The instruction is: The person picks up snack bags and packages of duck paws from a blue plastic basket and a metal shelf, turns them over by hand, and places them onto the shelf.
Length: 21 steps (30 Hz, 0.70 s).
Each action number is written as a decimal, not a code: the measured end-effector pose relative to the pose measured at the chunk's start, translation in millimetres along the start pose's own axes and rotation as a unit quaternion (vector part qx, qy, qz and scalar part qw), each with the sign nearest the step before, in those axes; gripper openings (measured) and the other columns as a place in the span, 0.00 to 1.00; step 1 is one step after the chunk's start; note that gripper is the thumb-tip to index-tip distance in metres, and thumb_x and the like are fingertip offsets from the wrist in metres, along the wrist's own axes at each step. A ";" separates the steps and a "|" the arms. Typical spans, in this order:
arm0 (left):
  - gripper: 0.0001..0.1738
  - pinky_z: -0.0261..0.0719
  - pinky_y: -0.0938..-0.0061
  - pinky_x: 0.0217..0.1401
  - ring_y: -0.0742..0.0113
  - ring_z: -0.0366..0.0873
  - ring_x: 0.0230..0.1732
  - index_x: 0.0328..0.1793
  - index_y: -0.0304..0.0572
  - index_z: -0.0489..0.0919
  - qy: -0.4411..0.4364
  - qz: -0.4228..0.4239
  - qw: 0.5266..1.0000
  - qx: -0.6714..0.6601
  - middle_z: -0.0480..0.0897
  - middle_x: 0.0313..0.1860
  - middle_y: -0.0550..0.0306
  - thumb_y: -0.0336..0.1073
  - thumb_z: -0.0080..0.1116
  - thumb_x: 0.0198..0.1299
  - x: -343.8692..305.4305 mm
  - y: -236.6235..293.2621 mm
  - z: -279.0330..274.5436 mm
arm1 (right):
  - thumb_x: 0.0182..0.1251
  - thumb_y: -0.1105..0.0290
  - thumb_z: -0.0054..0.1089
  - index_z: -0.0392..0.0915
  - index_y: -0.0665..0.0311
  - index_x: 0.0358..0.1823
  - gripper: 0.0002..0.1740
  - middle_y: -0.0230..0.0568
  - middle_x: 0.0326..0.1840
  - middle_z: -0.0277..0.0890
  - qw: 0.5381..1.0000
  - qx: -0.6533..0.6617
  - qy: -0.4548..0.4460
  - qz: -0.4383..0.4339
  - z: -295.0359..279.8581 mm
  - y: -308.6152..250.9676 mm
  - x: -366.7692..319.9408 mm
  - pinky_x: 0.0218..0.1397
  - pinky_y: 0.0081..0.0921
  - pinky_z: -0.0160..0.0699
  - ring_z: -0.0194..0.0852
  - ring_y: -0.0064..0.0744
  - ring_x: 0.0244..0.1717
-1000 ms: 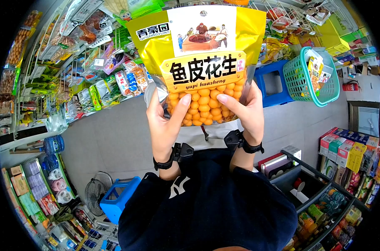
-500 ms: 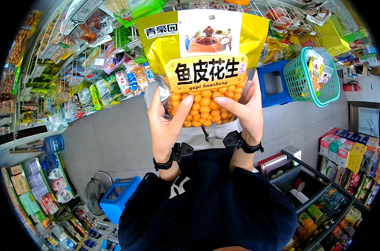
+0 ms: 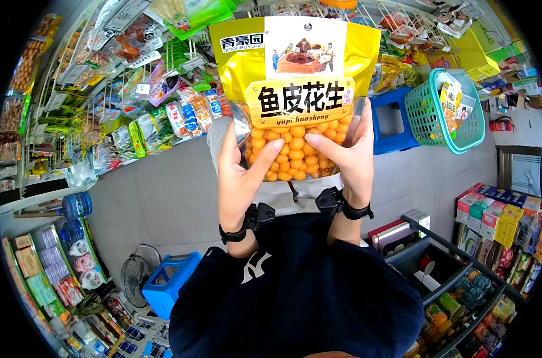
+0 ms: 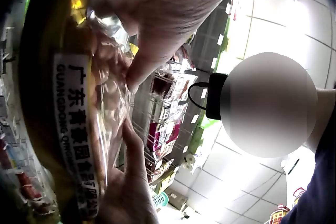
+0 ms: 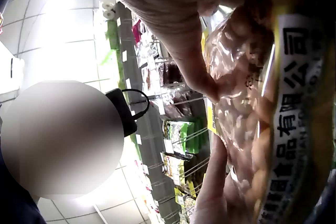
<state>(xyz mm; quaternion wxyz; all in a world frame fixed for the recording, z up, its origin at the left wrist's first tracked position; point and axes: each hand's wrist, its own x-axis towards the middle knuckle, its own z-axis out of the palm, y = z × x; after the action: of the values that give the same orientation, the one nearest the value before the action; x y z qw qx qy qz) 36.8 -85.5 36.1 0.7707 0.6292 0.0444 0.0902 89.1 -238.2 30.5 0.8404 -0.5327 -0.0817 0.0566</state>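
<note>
Both hands hold a yellow and clear bag of coated peanuts (image 3: 309,102) up in front of the body, its printed front facing the head camera. The left hand (image 3: 238,164) grips the lower left side and the right hand (image 3: 357,161) the lower right. Each thumb presses on the clear window over the round orange peanuts; the other fingers are mostly hidden behind the bag. In the left wrist view the bag's lower edge carries a white printed strip (image 4: 76,134), with the left thumb (image 4: 152,56) on the window. The right wrist view shows the right thumb (image 5: 197,71) likewise.
Racks of hanging snack packets (image 3: 145,128) run along the far side. A green basket (image 3: 447,116) holding packets sits by a blue stool (image 3: 393,128) at right. Behind stand another blue stool (image 3: 172,283), a fan (image 3: 136,274) and a dark shelf unit (image 3: 438,256).
The bag has shifted slightly right and down in the head view, its left top corner moving most. Both hands keep their grip, the left moving a little rightward.
</note>
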 end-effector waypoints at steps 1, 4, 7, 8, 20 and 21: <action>0.26 0.71 0.76 0.53 0.69 0.74 0.49 0.60 0.31 0.63 0.000 0.001 1.000 0.000 0.75 0.51 0.51 0.27 0.58 0.56 0.4 0.3 -0.6 | 0.44 0.84 0.67 0.38 0.73 0.62 0.50 0.56 0.46 0.72 1.000 0.000 -0.001 -0.001 -0.1 0.9 0.1 0.48 0.30 0.78 0.76 0.37 0.46; 0.29 0.71 0.77 0.54 0.69 0.73 0.52 0.61 0.29 0.61 -0.032 -0.033 0.999 -0.010 0.75 0.52 0.50 0.25 0.59 0.54 1.1 -1.5 -8.3 | 0.45 0.83 0.67 0.37 0.72 0.63 0.50 0.55 0.47 0.72 0.999 -0.008 0.029 0.010 0.3 2.8 0.4 0.49 0.30 0.78 0.76 0.37 0.46; 0.31 0.71 0.76 0.55 0.69 0.73 0.52 0.62 0.29 0.61 -0.075 -0.067 0.995 0.003 0.74 0.53 0.52 0.24 0.60 0.53 -1.4 -9.6 -22.5 | 0.46 0.83 0.66 0.39 0.70 0.64 0.49 0.54 0.48 0.72 0.999 -0.002 0.034 0.002 -0.4 4.7 2.7 0.49 0.30 0.78 0.76 0.37 0.45; 0.31 0.71 0.76 0.55 0.69 0.73 0.52 0.62 0.29 0.61 -0.087 -0.077 0.993 0.004 0.74 0.54 0.52 0.24 0.60 0.53 -0.5 -9.2 -25.1 | 0.46 0.83 0.66 0.39 0.70 0.64 0.49 0.54 0.48 0.72 1.000 -0.002 0.030 -0.002 2.1 3.3 5.7 0.49 0.30 0.78 0.76 0.37 0.45; 0.27 0.71 0.76 0.55 0.71 0.74 0.51 0.59 0.27 0.66 0.015 0.035 0.999 0.009 0.77 0.50 0.52 0.25 0.61 0.52 -5.9 4.9 -50.8 | 0.46 0.84 0.65 0.56 0.69 0.57 0.36 0.48 0.49 0.73 0.999 -0.015 -0.038 -0.027 48.9 0.5 21.6 0.53 0.28 0.74 0.74 0.33 0.49; 0.27 0.71 0.76 0.55 0.71 0.74 0.51 0.59 0.27 0.66 0.027 0.044 0.999 0.009 0.77 0.50 0.52 0.25 0.61 0.52 -6.6 7.9 -59.0 | 0.47 0.83 0.65 0.56 0.69 0.57 0.35 0.48 0.50 0.72 0.998 -0.023 -0.056 -0.014 56.4 1.1 24.6 0.53 0.29 0.73 0.74 0.33 0.49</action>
<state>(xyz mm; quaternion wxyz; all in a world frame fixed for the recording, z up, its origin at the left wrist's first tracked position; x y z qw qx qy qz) 18.9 -28.5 31.5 0.7588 0.6348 0.0386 0.1410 102.1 -183.3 55.0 0.8230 -0.5464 -0.1369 0.0727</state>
